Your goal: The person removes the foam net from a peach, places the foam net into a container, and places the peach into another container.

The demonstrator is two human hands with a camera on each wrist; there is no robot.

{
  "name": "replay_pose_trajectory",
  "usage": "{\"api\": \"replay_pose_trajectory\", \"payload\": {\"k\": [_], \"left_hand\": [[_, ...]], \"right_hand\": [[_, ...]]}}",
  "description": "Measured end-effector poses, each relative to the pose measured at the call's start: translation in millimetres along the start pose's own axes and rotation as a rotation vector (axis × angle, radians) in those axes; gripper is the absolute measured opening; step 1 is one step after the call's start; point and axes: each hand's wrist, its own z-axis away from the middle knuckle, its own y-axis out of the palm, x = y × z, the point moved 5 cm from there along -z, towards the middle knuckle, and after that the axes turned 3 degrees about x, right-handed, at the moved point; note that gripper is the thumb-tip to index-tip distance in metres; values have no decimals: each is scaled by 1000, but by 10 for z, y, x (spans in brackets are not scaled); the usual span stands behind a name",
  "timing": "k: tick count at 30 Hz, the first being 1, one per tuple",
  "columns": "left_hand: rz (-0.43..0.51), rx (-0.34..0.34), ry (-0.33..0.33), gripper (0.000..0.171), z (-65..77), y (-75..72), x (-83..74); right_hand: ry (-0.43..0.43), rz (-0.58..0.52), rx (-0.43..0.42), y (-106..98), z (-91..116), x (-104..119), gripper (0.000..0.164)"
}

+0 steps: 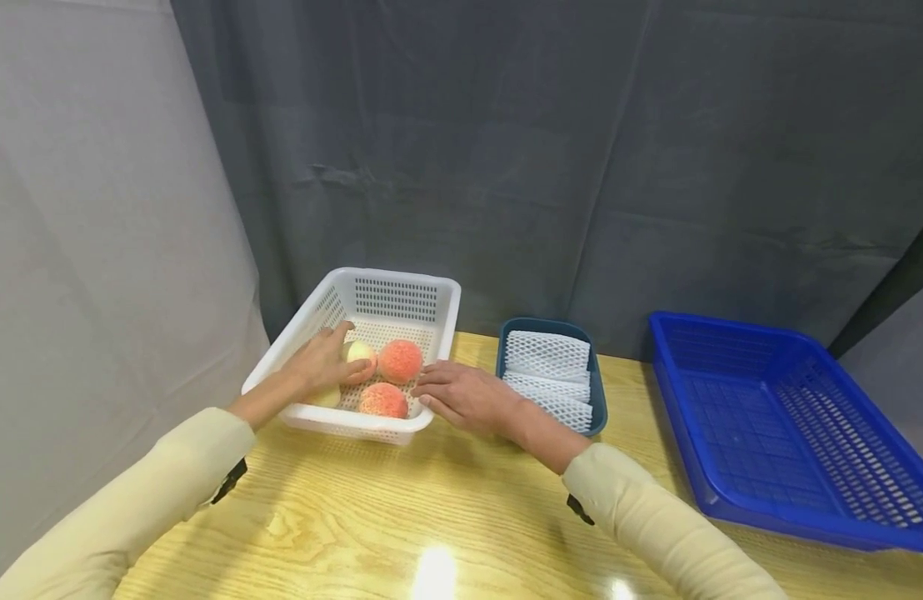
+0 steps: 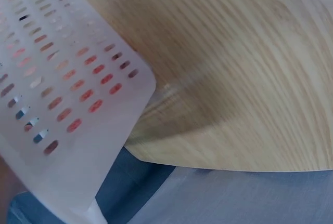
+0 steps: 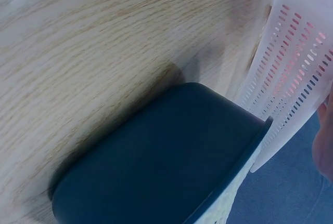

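A white plastic basket (image 1: pixel 446 321) holds several peaches. My left hand (image 1: pixel 316 360) reaches in over its left side, thumb and index finger spread around a yellow-and-pink peach (image 1: pixel 359 352), the thumb lying across it. To the right are a coral-red peach (image 1: pixel 401 362) and, nearer me, a speckled one (image 1: pixel 384 401). A yellow peach (image 1: pixel 326 398) shows partly below my left wrist. My right hand (image 1: pixel 465 395) rests at the basket's right rim, fingers extended toward the peaches and holding nothing. In the left wrist view the basket wall (image 2: pixel 119 125) hides the left fingers.
Just right of the basket stands a dark teal bin (image 1: pixel 599 392) with white foam net sleeves (image 1: pixel 547 354) inside; my right forearm passes by its front edge. A large blue basket (image 1: pixel 761 433) sits further right on the wooden table (image 1: pixel 341 517). A dark grey curtain (image 1: pixel 461 142) closes the back.
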Motion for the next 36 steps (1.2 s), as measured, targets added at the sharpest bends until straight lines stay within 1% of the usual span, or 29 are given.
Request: {"api": "replay_pose_trajectory", "payload": {"k": [3, 5, 9, 11, 15, 18, 21, 24, 26, 31, 36], "left_hand": [[1, -27, 9, 63, -45, -60, -46], [7, -39, 18, 59, -76, -97, -86], [15, -42, 35, 59, -142, -138, -168], [20, -37, 32, 60, -171, -146, -203], [8, -28, 32, 60, -239, -136, -293], [-9, -24, 40, 59, -290, -113, -384], [-29, -23, 48, 58, -334, -90, -490], [-72, -35, 55, 60, -373, -76, -595], [-99, -42, 57, 60, -398, -65, -656], [-124, -47, 62, 59, -439, -35, -792], [-173, -57, 88, 59, -464, -21, -968]], "right_hand": [[4, 5, 0, -10, 12, -6, 32], [10, 12, 1, -17, 24, -9, 32], [33, 25, 13, -22, 47, -18, 34], [50, 23, 23, -24, 49, -27, 35], [90, 15, 33, -49, 57, -45, 39], [130, 12, 19, -91, 63, -64, 40], [186, 27, -8, -166, 80, -93, 39], [257, 54, -30, -256, 105, -142, 38], [306, 72, -32, -314, 125, -182, 38], [422, 103, -29, -461, 179, -280, 40], [527, 130, -32, -599, 275, -381, 42]]}}
